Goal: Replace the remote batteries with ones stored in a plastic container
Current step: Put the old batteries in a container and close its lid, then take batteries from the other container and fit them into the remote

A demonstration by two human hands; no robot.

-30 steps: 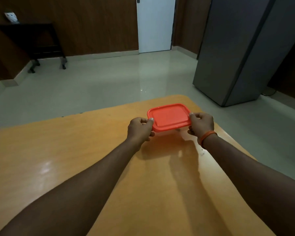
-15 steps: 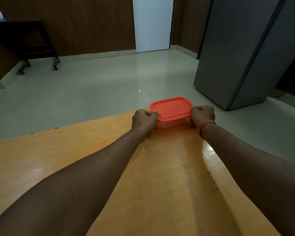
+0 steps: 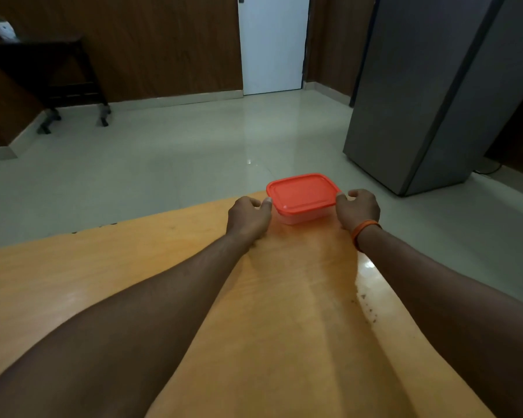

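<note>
A clear plastic container (image 3: 299, 218) with an orange-red lid (image 3: 302, 192) rests at the far end of the orange table (image 3: 269, 312). My left hand (image 3: 248, 218) is against its left side, thumb tip on the lid's edge. My right hand (image 3: 358, 208), with an orange band on the wrist, is against its right side, thumb on the lid's corner and fingers curled. The lid is on, so the contents are hidden. No remote is in view.
The table's far edge lies just behind the container and its right edge runs close to my right arm. Beyond are a pale floor, a grey cabinet (image 3: 435, 95) at the right, a white door (image 3: 274, 43) and a dark bench (image 3: 43, 70) at the left.
Both hands carried the container away from me to the table's far end and lowered it onto the surface. Their grip has loosened to thumbs on the lid's edges.
</note>
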